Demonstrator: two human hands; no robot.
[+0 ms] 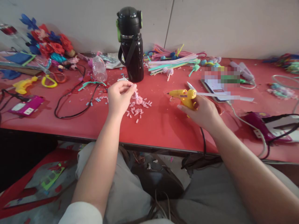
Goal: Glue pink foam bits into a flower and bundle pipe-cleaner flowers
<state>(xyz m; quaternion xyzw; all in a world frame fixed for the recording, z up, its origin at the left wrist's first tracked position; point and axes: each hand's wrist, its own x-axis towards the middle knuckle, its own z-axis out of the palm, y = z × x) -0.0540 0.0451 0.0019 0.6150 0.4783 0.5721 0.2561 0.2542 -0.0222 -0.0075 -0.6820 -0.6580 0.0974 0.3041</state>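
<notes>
My left hand (120,99) is closed in a pinch on a small pink fluffy piece (137,99), which hangs just below the fingertips. Beneath and beside it, short pink cut bits (135,112) lie scattered on the red table. My right hand (206,113) is wrapped round a yellow hot glue gun (186,95), its nozzle pointing left toward the other hand. A long clear glue stick (224,95) sticks out of the gun's back. Behind the gun lies a pointed metal blade (192,86), partly hidden by the gun and hand.
A black bottle (135,59) stands behind my left hand, near pipe cleaners (173,63). A phone (211,88) lies beyond my right hand. At left are a second glue gun (24,85), scissors (49,81) and a power strip (26,105). Cables cross the red table (158,124).
</notes>
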